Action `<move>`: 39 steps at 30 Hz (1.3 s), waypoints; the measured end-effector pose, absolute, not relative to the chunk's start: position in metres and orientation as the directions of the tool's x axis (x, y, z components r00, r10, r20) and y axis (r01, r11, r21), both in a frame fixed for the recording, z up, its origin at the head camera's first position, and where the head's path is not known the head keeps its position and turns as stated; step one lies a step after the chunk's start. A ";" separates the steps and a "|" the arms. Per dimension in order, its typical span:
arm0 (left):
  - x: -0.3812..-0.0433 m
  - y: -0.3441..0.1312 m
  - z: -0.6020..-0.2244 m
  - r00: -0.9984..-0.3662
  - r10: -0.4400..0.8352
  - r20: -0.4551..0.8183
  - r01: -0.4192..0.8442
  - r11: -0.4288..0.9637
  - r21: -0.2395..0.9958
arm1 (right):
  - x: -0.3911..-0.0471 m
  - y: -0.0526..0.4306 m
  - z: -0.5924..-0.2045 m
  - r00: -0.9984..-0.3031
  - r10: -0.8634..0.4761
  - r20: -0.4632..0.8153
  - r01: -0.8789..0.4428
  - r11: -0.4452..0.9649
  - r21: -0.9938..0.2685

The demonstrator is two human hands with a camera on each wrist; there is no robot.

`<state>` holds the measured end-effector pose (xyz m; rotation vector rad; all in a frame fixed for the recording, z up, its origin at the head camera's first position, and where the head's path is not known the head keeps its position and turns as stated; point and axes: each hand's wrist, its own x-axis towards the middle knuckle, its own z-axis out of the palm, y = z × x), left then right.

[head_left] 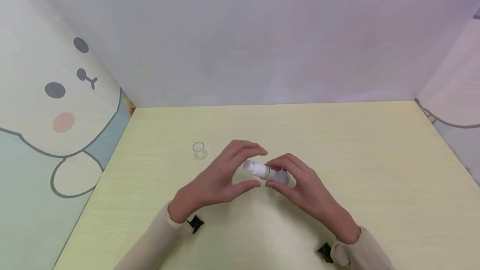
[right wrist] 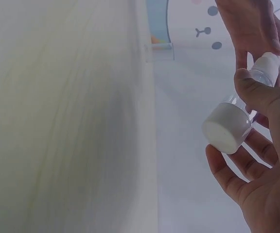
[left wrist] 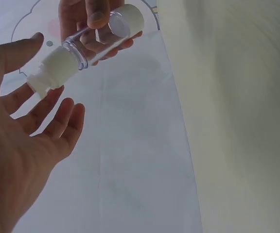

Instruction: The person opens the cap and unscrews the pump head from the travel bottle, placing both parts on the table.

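A small clear bottle with a white pump top and a white base is tilted above the table, top toward the left. My right hand holds it by its clear body, thumb on one side and fingers on the other. Around the pump top, my left hand is spread with relaxed fingers; in the head view its thumb and fingertips stand apart from the top. A small clear cup-shaped piece stands on the table beyond my left hand.
The pale wooden table reaches back to a plain light wall. Cartoon-printed panels flank it on the left and right. Black pieces are strapped at both sleeve cuffs.
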<state>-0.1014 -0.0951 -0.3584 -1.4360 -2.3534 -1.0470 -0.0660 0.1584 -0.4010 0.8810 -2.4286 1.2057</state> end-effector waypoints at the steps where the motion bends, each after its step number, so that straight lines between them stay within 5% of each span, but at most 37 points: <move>1: -0.101 -0.095 -0.358 -0.507 0.706 0.494 0.833 0.255 0.490 | -0.066 0.159 -0.401 -0.768 -0.396 0.504 -0.640 0.460 -0.615; 17: -0.101 -0.096 -0.356 -0.487 0.723 0.491 0.821 0.186 0.540 | -0.067 0.159 -0.403 -0.765 -0.398 0.506 -0.644 0.448 -0.621; 39: -0.098 -0.095 -0.356 -0.594 0.624 0.508 0.800 0.393 0.453 | -0.066 0.157 -0.402 -0.778 -0.400 0.484 -0.628 0.459 -0.629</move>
